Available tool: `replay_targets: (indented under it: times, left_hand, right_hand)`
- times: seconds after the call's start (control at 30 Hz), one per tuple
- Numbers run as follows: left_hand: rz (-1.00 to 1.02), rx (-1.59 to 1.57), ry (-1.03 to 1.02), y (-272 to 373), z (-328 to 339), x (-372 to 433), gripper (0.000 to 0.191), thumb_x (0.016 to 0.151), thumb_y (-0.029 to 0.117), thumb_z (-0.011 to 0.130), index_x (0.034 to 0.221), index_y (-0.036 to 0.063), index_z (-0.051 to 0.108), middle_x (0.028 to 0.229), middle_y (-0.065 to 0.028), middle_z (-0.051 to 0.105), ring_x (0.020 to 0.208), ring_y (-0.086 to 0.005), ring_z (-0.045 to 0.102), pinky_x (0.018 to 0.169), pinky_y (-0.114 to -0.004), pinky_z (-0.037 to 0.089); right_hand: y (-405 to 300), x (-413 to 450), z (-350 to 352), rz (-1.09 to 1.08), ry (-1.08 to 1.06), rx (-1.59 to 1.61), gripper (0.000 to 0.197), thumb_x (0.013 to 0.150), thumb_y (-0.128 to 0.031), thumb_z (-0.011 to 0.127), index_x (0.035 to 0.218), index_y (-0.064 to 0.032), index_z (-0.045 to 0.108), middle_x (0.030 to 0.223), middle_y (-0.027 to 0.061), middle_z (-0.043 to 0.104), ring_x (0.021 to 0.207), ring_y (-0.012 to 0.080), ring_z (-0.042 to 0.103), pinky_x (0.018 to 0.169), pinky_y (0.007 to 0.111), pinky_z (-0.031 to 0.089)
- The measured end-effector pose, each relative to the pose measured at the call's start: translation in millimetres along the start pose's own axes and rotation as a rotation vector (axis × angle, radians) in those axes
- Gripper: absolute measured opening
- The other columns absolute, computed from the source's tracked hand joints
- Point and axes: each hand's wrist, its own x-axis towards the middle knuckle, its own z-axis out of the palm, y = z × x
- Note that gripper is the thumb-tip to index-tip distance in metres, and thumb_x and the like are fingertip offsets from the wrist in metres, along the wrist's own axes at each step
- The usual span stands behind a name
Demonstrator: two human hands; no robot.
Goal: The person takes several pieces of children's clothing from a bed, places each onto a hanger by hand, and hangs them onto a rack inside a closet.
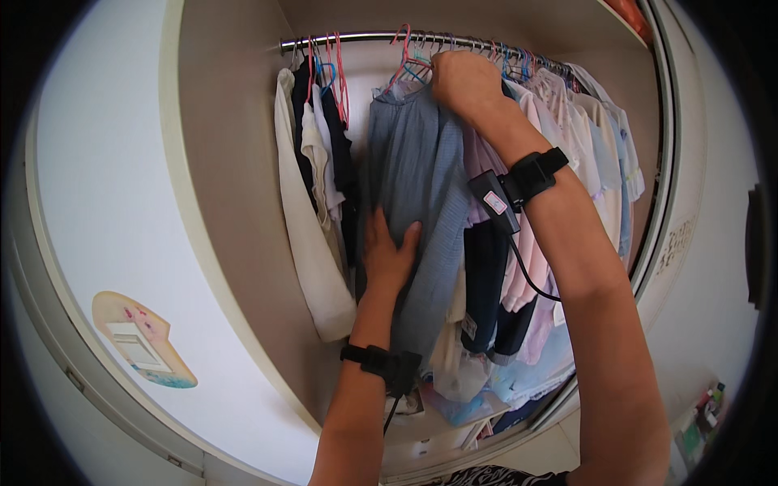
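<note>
A grey-blue garment (413, 146) hangs from a pink hanger (402, 53) near the middle of the metal rail. My right hand (467, 82) is closed at the garment's upper right shoulder, where one arm of the hanger runs into the fist; its fingertips are hidden. Lower down, my left hand (389, 258) rests against the garment's front, thumb and fingers apart. Each wrist wears a black strap with a small device, the right strap (538, 173) and the left strap (374, 359).
The closet rail (364, 37) carries pale and dark clothes (316, 146) at left and many more clothes (586, 133) at right. Below are plastic-wrapped items (465, 376) and a drawer unit (419, 443). A light switch (137, 346) sits on the left wall.
</note>
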Motion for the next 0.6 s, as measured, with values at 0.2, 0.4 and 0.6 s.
replay_targets:
  times: [0.2,0.4,0.6]
  left_hand:
    - [-0.094,-0.086,-0.065,-5,29,18,0.089,0.088,0.054,0.058,0.148,-0.0014,0.023,0.150,-0.0278,0.027,0.139,-0.0401,0.028,0.114,-0.041,0.025]
    - [-0.160,-0.202,-0.103,-29,70,26,0.091,0.087,0.052,0.060,0.149,-0.0007,0.020,0.150,-0.0267,0.029,0.139,-0.0386,0.030,0.114,-0.039,0.026]
    - [-0.364,-0.447,-0.333,-118,112,3,0.087,0.085,0.041,0.065,0.151,0.0058,0.020,0.148,-0.0237,0.036,0.133,-0.0356,0.041,0.109,-0.034,0.033]
  right_hand:
    - [7,26,23,-0.002,0.081,0.009,0.018,0.076,-0.014,0.057,0.084,-0.0059,0.072,0.085,0.0203,0.069,0.083,0.0364,0.068,0.072,0.046,0.055]
    - [4,29,41,-0.068,0.013,0.004,0.017,0.074,-0.012,0.059,0.084,-0.0056,0.071,0.087,0.0180,0.070,0.083,0.0350,0.069,0.071,0.044,0.055]
    - [-7,5,57,-0.189,-0.014,-0.035,0.016,0.080,-0.021,0.060,0.085,-0.0089,0.069,0.085,0.0153,0.071,0.080,0.0333,0.069,0.068,0.045,0.055]
